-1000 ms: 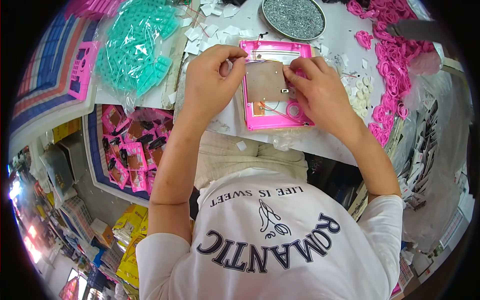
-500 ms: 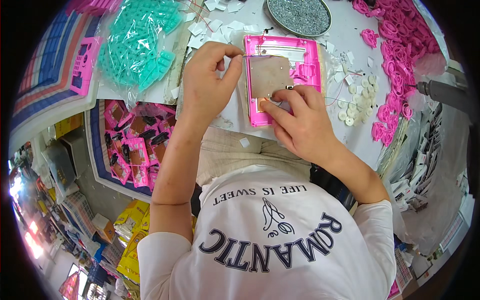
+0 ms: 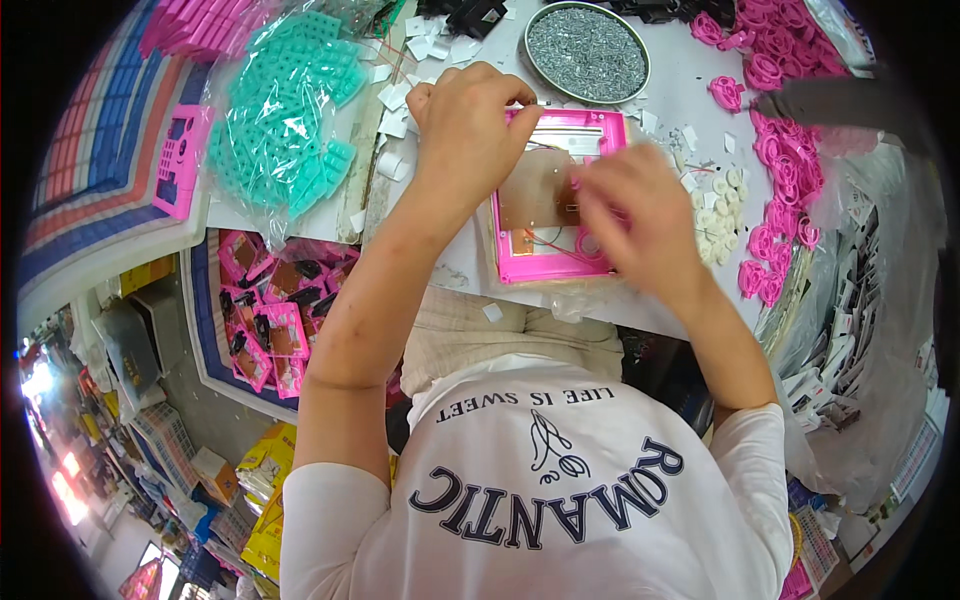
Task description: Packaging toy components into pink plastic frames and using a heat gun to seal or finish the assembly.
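A pink plastic casing (image 3: 552, 267) lies on the worktable in front of me, with a brown circuit board (image 3: 530, 200) inside it. Thin red wires run below the board. My left hand (image 3: 472, 125) is over the casing's top left corner, thumb and forefinger pinched; whatever is between them is too small to make out. Over the casing's right side, my right hand (image 3: 640, 215) is smeared by motion, its fingertips near the board's right edge. The blur hides whether it holds anything.
A round tray (image 3: 648, 75) of small metal screws stands beyond the casing. To the right lie white discs (image 3: 715, 222), pink ring-like parts (image 3: 775, 160) and a dark grey tool (image 3: 825, 105). Bagged teal keypads (image 3: 285, 110) sit left, above a bin of pink assemblies (image 3: 285, 330).
My right hand has left the board's lower edge, moving up and right. My left hand has shifted right over the casing's top corner. The grey tool has swung upward; the whole view has shifted slightly.
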`<state>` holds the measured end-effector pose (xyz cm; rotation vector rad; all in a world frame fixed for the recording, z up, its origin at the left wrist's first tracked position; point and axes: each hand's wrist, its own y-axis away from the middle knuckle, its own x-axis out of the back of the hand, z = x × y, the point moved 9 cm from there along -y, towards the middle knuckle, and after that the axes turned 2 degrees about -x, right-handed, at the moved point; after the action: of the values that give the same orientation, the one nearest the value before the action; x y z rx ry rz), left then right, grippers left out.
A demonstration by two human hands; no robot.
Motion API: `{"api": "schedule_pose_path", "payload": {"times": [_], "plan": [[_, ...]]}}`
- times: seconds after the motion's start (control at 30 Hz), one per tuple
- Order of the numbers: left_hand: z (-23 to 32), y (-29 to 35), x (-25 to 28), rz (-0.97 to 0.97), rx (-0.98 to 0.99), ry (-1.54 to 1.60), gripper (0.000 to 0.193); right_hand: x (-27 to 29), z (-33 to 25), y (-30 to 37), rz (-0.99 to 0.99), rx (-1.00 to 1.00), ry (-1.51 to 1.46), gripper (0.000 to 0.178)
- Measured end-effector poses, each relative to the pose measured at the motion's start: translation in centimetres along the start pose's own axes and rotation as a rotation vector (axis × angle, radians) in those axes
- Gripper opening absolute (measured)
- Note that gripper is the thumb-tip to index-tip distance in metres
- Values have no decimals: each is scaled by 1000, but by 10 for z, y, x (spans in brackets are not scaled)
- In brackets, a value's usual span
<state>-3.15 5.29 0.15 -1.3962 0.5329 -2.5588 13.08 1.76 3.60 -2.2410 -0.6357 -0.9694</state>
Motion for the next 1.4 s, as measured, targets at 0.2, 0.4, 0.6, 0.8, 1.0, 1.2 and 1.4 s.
{"api": "schedule_pose_path", "payload": {"times": [0.2,0.4,0.6,0.8,1.0,1.2,1.4], "plan": [[15,13,10,33,-15,224,13,-15,50,-30,22,-369,-449,27],[16,24,12,-9,36,174,13,-29,52,-19,32,-538,-682,22],[16,26,13,-29,62,331,8,-13,37,-28,146,-256,-435,18],[17,30,18,37,-58,394,10,-28,41,-18,-120,-520,-922,32],[28,33,21,55,-248,306,12,3,83,-43,-89,-556,-543,38],[21,35,20,38,-114,360,8,36,185,-130,282,-45,638,45],[20,35,22,105,-109,340,8,17,211,-143,184,-139,741,53]]}}
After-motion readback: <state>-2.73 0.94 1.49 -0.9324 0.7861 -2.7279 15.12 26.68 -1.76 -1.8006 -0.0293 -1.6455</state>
